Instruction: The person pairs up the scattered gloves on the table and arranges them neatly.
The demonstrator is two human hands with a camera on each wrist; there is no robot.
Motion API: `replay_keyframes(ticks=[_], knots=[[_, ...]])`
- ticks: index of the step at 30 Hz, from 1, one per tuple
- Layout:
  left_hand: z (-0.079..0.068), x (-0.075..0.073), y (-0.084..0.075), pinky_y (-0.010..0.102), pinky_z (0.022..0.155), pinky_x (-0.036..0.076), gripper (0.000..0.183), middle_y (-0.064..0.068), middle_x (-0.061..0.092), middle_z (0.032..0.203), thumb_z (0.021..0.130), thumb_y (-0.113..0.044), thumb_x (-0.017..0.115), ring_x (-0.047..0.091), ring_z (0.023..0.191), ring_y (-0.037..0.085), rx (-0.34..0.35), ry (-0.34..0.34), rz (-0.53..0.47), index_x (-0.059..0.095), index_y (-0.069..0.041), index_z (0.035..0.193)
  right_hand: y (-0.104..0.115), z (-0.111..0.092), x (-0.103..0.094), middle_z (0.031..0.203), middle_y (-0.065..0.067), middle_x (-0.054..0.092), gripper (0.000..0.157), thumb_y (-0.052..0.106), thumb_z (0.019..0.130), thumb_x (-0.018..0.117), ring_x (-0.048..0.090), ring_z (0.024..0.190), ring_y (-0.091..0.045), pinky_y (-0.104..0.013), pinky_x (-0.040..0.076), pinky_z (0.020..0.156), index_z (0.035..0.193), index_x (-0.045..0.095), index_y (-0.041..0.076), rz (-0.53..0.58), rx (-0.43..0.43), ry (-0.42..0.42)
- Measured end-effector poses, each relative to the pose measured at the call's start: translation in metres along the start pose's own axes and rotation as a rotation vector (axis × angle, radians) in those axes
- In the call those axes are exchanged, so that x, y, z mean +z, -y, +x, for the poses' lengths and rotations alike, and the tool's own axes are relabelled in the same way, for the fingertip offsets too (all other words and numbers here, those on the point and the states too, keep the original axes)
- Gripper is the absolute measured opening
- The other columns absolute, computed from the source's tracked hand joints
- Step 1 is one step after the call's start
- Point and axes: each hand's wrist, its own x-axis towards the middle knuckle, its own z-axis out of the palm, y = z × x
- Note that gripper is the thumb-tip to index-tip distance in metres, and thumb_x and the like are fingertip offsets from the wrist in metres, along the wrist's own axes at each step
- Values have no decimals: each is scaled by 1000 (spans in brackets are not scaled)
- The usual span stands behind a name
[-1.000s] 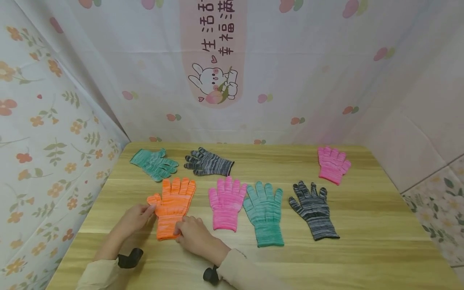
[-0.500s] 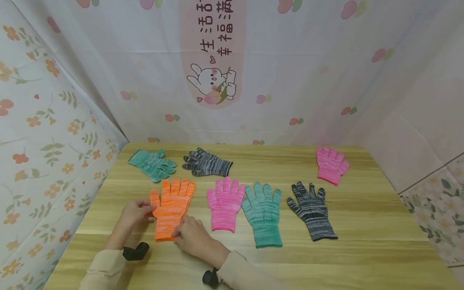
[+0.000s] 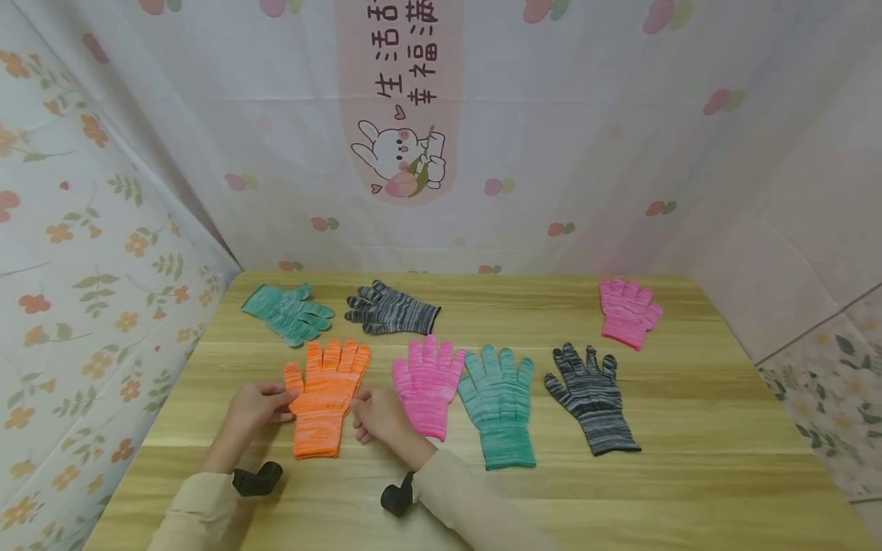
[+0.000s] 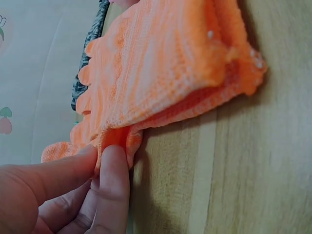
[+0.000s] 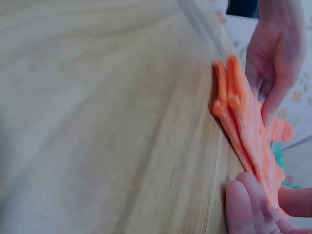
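Note:
Two orange knit gloves (image 3: 324, 405) lie stacked on the wooden table, fingers pointing away and cuffs toward me. Their doubled cuff edges (image 5: 229, 92) show in the right wrist view. On the thumb side, my left hand (image 3: 258, 405) pinches the edge; one finger reaches beneath the fabric in the left wrist view. At the opposite edge, above the cuff, my right hand (image 3: 382, 421) pinches the side between thumb and fingers (image 5: 239, 200). Just right of that hand lies a pink knit glove (image 3: 427, 383), partly covered by it.
A teal glove (image 3: 506, 413) and a grey-black glove (image 3: 596, 405) lie to the right. Farther back are another teal glove (image 3: 289, 314), another grey-black glove (image 3: 396, 310) and a pink glove (image 3: 628, 310). Patterned cloth (image 3: 517, 138) hangs behind the table.
The orange thumb, folded outward earlier, now points up beside the fingers. My right hand has moved from the cuff up along the right edge. The left hand keeps its place at the thumb side.

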Motion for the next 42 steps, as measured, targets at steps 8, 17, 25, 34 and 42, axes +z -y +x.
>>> replay_keyframes(ticks=[8,17,25,34,42], knots=[[2,1,0,24,61,56,34,0,63,80,88,-8,61,66,60,8,-16,-1,-39,54,17,111,5,13,2,50,-3,55,22,19,87,64,52,37,-10,-23,46,36,70,61,5,-75,58,-89],[4,4,1,25,61,56,35,1,65,77,86,-10,65,66,60,8,-20,-19,1,57,16,108,0,14,1,54,-5,61,18,18,85,65,57,39,-10,-25,49,39,71,65,7,-76,73,-113],[7,10,3,25,56,55,31,10,57,80,86,-5,63,61,57,8,17,-80,122,47,13,107,2,13,2,52,-1,59,17,18,84,67,56,39,-10,-23,48,38,69,63,10,-135,83,-124],[5,15,4,28,50,54,34,16,45,86,88,-5,60,60,58,13,127,-123,327,35,7,107,3,14,4,47,0,58,19,16,82,69,54,36,-8,-22,46,36,65,64,11,-170,78,-159],[-6,22,-10,42,68,42,31,26,38,102,85,-3,59,44,86,35,309,-234,583,40,9,106,2,15,4,48,-1,58,17,16,82,68,55,36,-9,-24,48,37,67,62,10,-115,80,-139]])
